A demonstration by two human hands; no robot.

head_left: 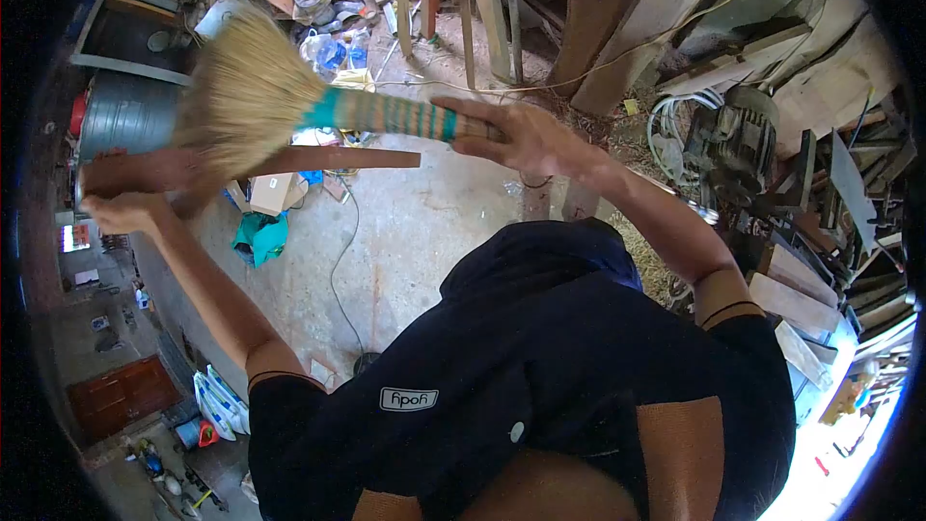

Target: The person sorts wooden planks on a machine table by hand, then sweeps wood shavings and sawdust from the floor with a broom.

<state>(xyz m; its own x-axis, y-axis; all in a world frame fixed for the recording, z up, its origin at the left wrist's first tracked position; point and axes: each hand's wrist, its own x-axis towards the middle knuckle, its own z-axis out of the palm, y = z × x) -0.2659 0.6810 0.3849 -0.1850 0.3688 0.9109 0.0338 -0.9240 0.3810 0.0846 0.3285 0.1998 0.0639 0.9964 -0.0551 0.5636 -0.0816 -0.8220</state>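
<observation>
In the head view, a hand broom (253, 95) is gripped by its banded handle in the right hand (526, 140), fingers (463, 108) closed around it. A wooden slat (367, 158) is held at one end by the left hand (123, 214), fingers wrapped shut. The bristles lie across the slat, above the concrete floor (424, 222).

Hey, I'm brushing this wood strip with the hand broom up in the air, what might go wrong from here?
1. The left hand holds the wood strip at one end only, so the free end may swing or dip under the strokes.
2. The right hand has a loose-looking grip on the hand broom, with fingers partly extended, so it might slip.
3. A cable trails across the floor below, so a step could snag it.
</observation>
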